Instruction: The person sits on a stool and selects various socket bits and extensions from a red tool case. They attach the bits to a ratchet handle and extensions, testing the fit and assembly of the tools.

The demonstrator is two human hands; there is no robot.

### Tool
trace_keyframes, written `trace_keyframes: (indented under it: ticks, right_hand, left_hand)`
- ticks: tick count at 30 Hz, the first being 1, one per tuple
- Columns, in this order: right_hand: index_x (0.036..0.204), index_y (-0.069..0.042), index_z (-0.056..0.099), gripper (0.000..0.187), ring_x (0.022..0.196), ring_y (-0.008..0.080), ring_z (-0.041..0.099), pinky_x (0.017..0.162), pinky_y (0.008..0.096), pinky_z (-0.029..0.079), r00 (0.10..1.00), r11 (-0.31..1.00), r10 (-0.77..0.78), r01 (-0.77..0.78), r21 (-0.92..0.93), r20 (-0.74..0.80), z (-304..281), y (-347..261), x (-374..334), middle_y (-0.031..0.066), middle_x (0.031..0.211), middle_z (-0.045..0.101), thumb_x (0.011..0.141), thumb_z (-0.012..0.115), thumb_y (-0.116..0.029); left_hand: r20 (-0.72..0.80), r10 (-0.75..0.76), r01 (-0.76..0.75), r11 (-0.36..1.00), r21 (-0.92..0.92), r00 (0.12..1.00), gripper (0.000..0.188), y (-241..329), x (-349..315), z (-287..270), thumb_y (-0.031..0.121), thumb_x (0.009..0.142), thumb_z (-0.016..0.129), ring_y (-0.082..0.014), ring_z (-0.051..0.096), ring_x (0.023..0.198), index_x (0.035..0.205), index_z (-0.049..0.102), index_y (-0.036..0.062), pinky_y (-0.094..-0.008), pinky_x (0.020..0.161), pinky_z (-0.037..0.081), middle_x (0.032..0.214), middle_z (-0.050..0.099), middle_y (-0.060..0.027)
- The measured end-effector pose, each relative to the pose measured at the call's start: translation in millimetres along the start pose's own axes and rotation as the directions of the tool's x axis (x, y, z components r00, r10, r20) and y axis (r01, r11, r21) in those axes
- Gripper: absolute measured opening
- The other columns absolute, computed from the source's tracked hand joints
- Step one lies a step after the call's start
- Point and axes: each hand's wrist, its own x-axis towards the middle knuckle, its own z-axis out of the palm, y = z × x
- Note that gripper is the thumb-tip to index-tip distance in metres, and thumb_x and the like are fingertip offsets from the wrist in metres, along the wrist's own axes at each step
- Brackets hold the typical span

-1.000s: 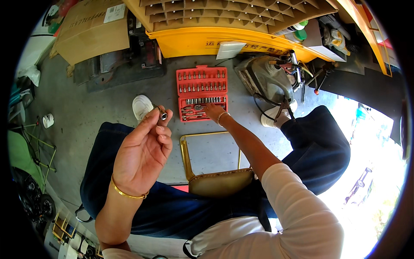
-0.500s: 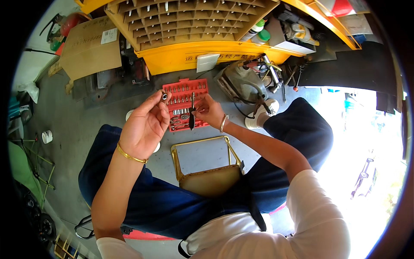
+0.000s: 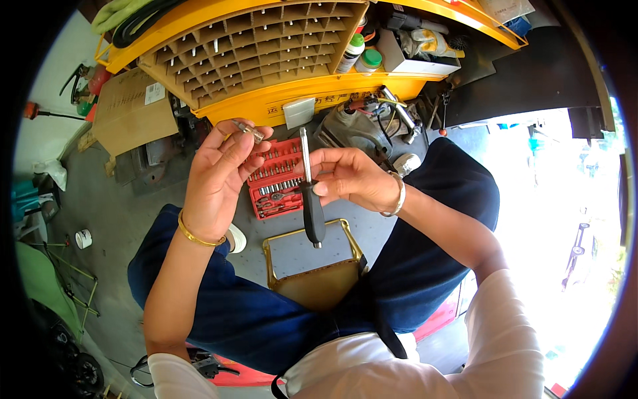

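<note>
Pinched between the fingertips of my left hand [image 3: 216, 176] is a small shiny metal socket [image 3: 248, 130]. My right hand [image 3: 357, 179] grips a driver handle [image 3: 313, 213] with a black grip and a bright metal shaft. It stands nearly upright in the picture, shaft end away from me, with the socket apart from its tip. Beyond and below both hands, an open red tool case [image 3: 254, 194] lies on the floor, holding rows of bits, small sockets and a ratchet. My left hand covers part of the case.
A gold-framed stool [image 3: 312, 282] stands between my knees. Past the case rise a yellow cabinet [image 3: 266, 106] and a brown compartment rack [image 3: 259, 46]. A grey metal machine part [image 3: 352, 133] sits to the right, a cardboard box [image 3: 133, 116] to the left.
Both hands have come up closer to me. The driver handle now shows larger and moved right, still in my right hand. The socket has turned sideways in my left fingers.
</note>
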Motion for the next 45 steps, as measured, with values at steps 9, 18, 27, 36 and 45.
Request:
trace_keyframes:
  ticks: [9,18,27,36,45]
  right_hand:
    - [0.113,0.003,0.055,0.036,0.092,0.0116,0.058,0.085,0.0258,0.046,0.974,0.986,-0.165,0.165,0.011,0.154,-0.6,-16.8,-14.8,0.0054,0.104,0.060,0.080,0.068,-0.002]
    - [0.113,0.004,0.056,0.036,0.089,0.0101,0.057,0.079,0.0244,0.048,0.955,0.962,-0.263,0.271,-0.043,0.135,-2.2,-17.9,-23.6,0.0060,0.105,0.060,0.079,0.067,0.002]
    - [0.111,0.003,0.056,0.038,0.100,0.0152,0.054,0.089,0.0294,0.048,0.963,0.967,-0.214,0.233,-0.104,0.166,2.2,-22.2,-25.6,0.0092,0.112,0.055,0.075,0.069,0.005]
    - [0.109,0.002,0.059,0.032,0.101,0.0145,0.055,0.091,0.0284,0.046,0.924,0.922,-0.318,0.354,-0.160,0.210,5.8,-21.1,-22.7,0.0077,0.107,0.060,0.078,0.067,0.003]
    - [0.109,0.001,0.059,0.033,0.103,0.0159,0.055,0.093,0.0301,0.045,0.917,0.892,-0.338,0.384,-0.240,0.213,5.4,-21.7,-21.2,0.0076,0.107,0.061,0.076,0.068,0.003]
  left_hand:
    - [0.190,0.011,0.007,0.996,-0.090,0.982,0.023,-2.6,9.8,14.8,0.013,0.090,0.057,-0.0157,0.057,0.100,0.111,0.051,0.0057,-0.0272,0.088,0.046,0.111,0.056,-0.0101]
    - [0.350,-0.002,0.037,0.995,-0.094,0.937,0.027,-7.8,9.8,14.1,0.015,0.088,0.060,-0.0154,0.055,0.097,0.111,0.049,0.0048,-0.0291,0.088,0.045,0.106,0.054,-0.0081]
    - [0.367,0.023,0.017,0.994,-0.104,0.930,0.025,-10.3,4.3,19.6,0.014,0.088,0.061,-0.0154,0.055,0.091,0.108,0.049,0.0039,-0.0289,0.080,0.046,0.103,0.054,-0.0083]
    - [0.402,0.024,0.013,0.996,-0.090,0.915,0.025,-9.3,0.3,16.3,0.013,0.086,0.062,-0.0163,0.056,0.090,0.106,0.049,0.0041,-0.0285,0.079,0.046,0.101,0.053,-0.0084]
    - [0.407,0.023,0.014,0.996,-0.086,0.913,0.026,-10.4,-1.3,13.9,0.013,0.086,0.063,-0.0166,0.055,0.090,0.106,0.049,0.0040,-0.0300,0.080,0.046,0.100,0.052,-0.0088]
